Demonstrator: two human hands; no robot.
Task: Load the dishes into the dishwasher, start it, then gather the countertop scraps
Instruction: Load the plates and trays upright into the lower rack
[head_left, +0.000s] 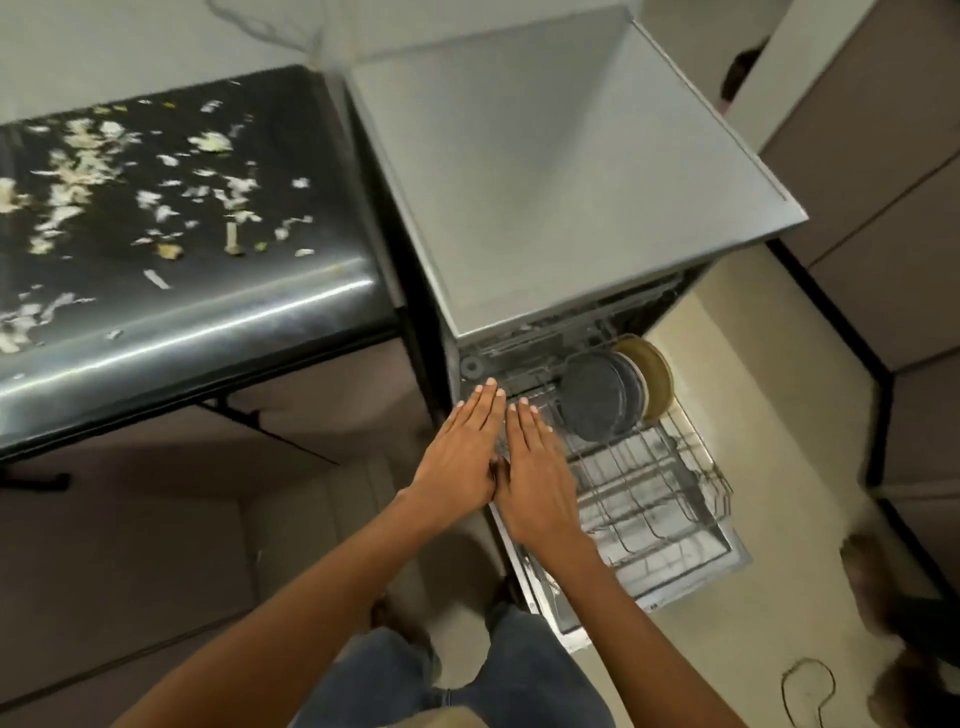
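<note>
The grey dishwasher (561, 171) stands open, its door (675, 587) folded down and the wire lower rack (654, 488) pulled out over it. Dark plates (595, 397) and a tan plate (652, 374) stand on edge at the rack's back. My left hand (462, 447) and my right hand (535, 467) lie side by side with fingers straight, palms down over the rack's left edge, holding nothing. Pale vegetable scraps (156, 192) are strewn over the black countertop (208, 322) to the left.
Beige floor lies to the right of the dishwasher, with a thin cord (808, 686) and another person's feet (883, 587) at the lower right. Brown cabinet fronts (883, 208) line the right side. My legs in jeans (467, 686) stand just before the door.
</note>
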